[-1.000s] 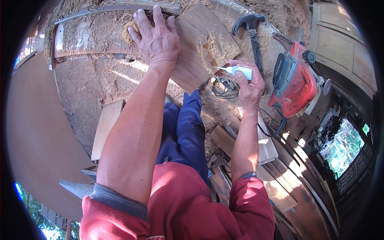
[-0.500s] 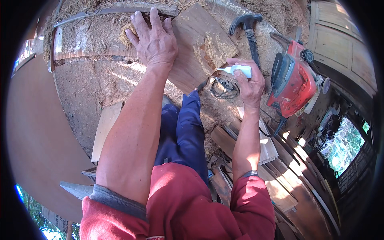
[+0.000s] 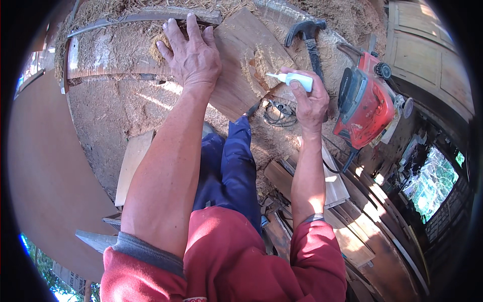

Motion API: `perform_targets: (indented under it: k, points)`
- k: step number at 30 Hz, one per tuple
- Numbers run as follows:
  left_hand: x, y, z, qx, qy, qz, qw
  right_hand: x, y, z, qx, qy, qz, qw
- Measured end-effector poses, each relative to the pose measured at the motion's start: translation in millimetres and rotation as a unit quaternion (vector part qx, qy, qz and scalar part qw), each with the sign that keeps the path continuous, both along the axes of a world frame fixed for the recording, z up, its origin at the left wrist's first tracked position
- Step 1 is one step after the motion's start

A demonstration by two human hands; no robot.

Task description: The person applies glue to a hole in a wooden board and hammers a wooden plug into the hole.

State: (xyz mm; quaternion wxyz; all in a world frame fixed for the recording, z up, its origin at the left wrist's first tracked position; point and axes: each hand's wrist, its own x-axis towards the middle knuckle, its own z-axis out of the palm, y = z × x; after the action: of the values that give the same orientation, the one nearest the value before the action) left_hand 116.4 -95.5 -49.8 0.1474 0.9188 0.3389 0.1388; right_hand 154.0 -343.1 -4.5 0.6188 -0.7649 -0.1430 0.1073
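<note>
My right hand (image 3: 311,100) grips a small white glue bottle (image 3: 300,81). Its thin nozzle points left, over the right edge of a brown wooden board (image 3: 236,60). Sawdust (image 3: 274,59) is scattered on that end of the board, around a darker, damaged-looking patch (image 3: 258,75). With fingers spread, my left hand (image 3: 195,60) rests at the board's left edge; its fingertips reach toward a wooden strip behind. Whether the palm presses on the board itself, I cannot tell.
A claw hammer (image 3: 311,43) lies just beyond my right hand, and a red electric planer (image 3: 370,100) stands right of it. A coiled cable (image 3: 280,113) lies below the board. Stacked planks (image 3: 347,226) fill the lower right; a large brown panel (image 3: 50,176) curves along the left.
My right hand has lifted the bottle slightly up and to the left, and its nozzle now sits higher beside the sawdust patch. My left hand stays nearly in place.
</note>
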Motion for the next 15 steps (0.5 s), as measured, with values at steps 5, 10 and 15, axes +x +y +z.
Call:
perform_targets:
  k: [5, 10, 15]
  points:
    - [0.0, -0.1, 0.3, 0.001, 0.001, -0.001, 1.0, 4.0, 8.9, 2.2, -0.027, -0.013, -0.002, 1.0]
    - [-1.0, 1.4, 0.3, 0.001, 0.0, 0.001, 1.0, 3.7, 8.7, 8.6, -0.069, -0.004, 0.031, 0.997]
    - [0.1, -0.2, 0.5, -0.002, 0.006, 0.0, 1.0, 4.7, 9.6, 5.9, -0.062, -0.033, 0.017, 0.997]
